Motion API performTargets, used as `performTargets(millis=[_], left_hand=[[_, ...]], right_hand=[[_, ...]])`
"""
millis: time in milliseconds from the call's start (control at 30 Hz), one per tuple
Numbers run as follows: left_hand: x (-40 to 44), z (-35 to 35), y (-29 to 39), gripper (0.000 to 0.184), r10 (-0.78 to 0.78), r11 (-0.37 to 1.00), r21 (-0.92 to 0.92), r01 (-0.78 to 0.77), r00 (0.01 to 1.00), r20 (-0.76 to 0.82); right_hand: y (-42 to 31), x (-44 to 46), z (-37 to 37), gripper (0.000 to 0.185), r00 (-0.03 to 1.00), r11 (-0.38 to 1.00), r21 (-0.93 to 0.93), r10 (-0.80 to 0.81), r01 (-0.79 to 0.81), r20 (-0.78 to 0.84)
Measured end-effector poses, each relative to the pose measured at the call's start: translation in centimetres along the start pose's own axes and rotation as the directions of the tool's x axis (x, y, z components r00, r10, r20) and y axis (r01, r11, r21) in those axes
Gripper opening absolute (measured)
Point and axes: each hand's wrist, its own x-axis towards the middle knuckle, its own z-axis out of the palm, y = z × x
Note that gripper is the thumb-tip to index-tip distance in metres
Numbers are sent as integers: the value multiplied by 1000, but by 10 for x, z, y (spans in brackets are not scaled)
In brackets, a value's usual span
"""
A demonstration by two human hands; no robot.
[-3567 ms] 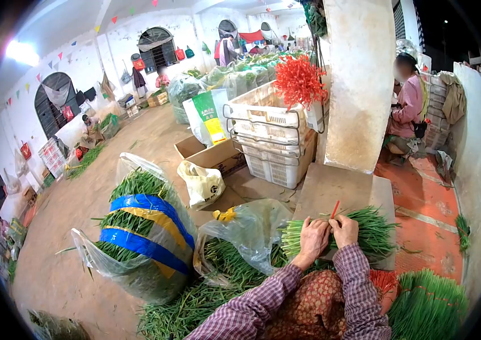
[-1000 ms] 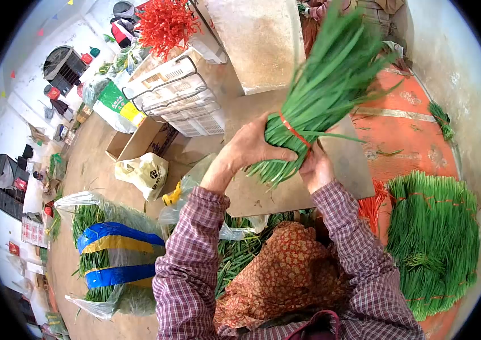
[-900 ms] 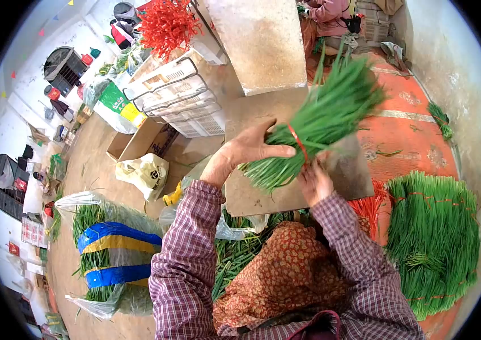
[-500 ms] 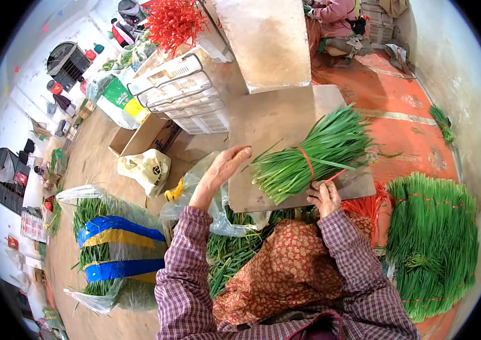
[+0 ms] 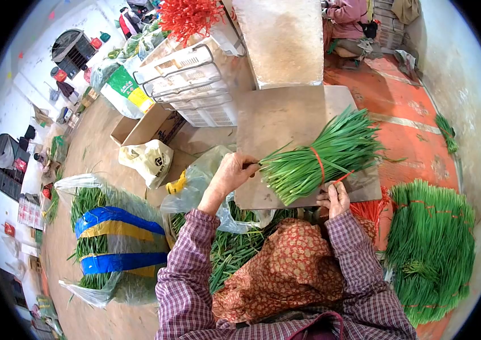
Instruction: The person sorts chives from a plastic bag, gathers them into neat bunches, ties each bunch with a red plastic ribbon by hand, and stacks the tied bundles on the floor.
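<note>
- Green bunch [image 5: 345,141], red tie [image 5: 318,163] around it, lies on the board [image 5: 280,116].
- My left hand [image 5: 233,173], board's left side: fingers drawn together at the stalk ends [image 5: 278,180]; cannot tell if one is caught.
- My right hand [image 5: 335,199], board's near edge: fingers curled beside the tie's tail, hold unclear.
- Judged step: neatening the tied bunch; next calls for a light pinch.
- Beyond board: person [image 5: 347,18], cut off above.

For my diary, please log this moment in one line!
green bundle: on board, red tie around it | left hand: by stem ends | right hand: near tie
</note>
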Motion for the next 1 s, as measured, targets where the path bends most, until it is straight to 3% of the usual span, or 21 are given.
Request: performTargets(millis=[133, 200, 267, 333, 433, 467, 533, 667, 733, 767, 800, 900, 967, 1000], left_hand=[[-10, -12, -6, 21, 13, 998, -63, -19, 996, -88], [-14, -29, -33, 19, 30, 999, 47, -17, 959, -281], [-21, -56, -63, 20, -133, 991, -61, 118, 914, -384], [-29, -82, -106, 22, -210, 969, -228, 90, 788, -579], [-41, -114, -90, 26, -324, 881, -472, 24, 757, -567], [-38, -115, -76, 26, -322, 881, -472, 22, 760, -565], [-23, -103, -48, 28, -229, 960, -271, 69, 751, -619], [30, -59, -19, 26, -110, 994, -58, 93, 867, -487], [66, -30, -33, 28, -108, 988, 81, 135, 957, -268], [72, -15, -25, 33, -33, 964, 243, 108, 956, -292], [77, -7, -20, 43, -40, 919, 378, 112, 980, -193], [59, 16, 18, 82, 117, 956, 282, -85, 988, -101], [22, 43, 62, 102, 154, 840, 525, -135, 988, 7], [12, 56, 69, 102, 158, 841, 523, -141, 987, 12]], right_hand=[[3, 2, -3, 24, 1000, 1000, 3, 10, -10, 15], [6, 4, -6, 24, 1000, 1000, 12, 8, -8, 16], [9, 5, -7, 25, 999, 1000, 15, 3, -3, 34], [8, 5, -4, 26, 1000, 1000, 25, 7, -8, 13], [13, 4, -5, 26, 1000, 1000, 18, -14, 14, 10], [15, 6, -6, 26, 999, 999, 1, -41, 41, 33], [21, 7, -8, 26, 998, 998, 17, -60, 60, 24], [18, 4, -3, 24, 997, 996, 46, -72, 72, 7], [15, 1, 0, 23, 997, 996, 55, -73, 73, -10], [16, 1, -1, 23, 997, 996, 60, -71, 71, 2], [16, 2, -2, 23, 997, 995, 66, -71, 70, 13], [8, -2, 1, 26, 996, 996, -11, -86, 86, 12], [5, -5, 6, 25, 995, 991, -84, -100, 100, 8], [6, -5, 7, 25, 995, 991, -86, -101, 101, 1]])
